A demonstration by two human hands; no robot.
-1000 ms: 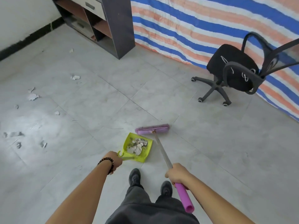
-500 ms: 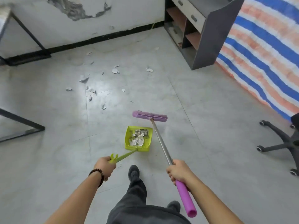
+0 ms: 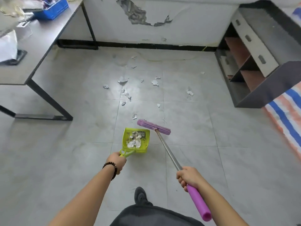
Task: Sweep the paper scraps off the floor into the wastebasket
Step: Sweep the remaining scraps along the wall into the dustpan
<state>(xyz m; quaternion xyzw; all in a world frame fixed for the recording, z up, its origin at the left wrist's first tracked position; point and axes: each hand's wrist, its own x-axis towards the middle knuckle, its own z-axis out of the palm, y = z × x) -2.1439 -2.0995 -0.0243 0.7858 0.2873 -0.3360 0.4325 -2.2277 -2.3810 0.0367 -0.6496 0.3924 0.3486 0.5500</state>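
My left hand (image 3: pixel 117 161) grips the handle of a lime green dustpan (image 3: pixel 145 145), which holds several white paper scraps (image 3: pixel 134 141). My right hand (image 3: pixel 189 176) grips the metal pole of a purple broom (image 3: pixel 154 127), whose head sits just right of and beyond the pan. More paper scraps (image 3: pixel 123 80) lie scattered on the grey tiled floor ahead, toward the wall. No wastebasket is in view.
A dark desk (image 3: pixel 39 51) with metal legs stands at the left, with a blue tray (image 3: pixel 52 7) on it. A grey shelf unit (image 3: pixel 260 53) stands at the right, beside a striped tarp (image 3: pixel 286 115). My shoe (image 3: pixel 140 196) is below the pan.
My view has swung left, away from the office chair, toward the wall and the scattered scraps. Both hands keep their grips; the broom head and dustpan stay together in front of me.
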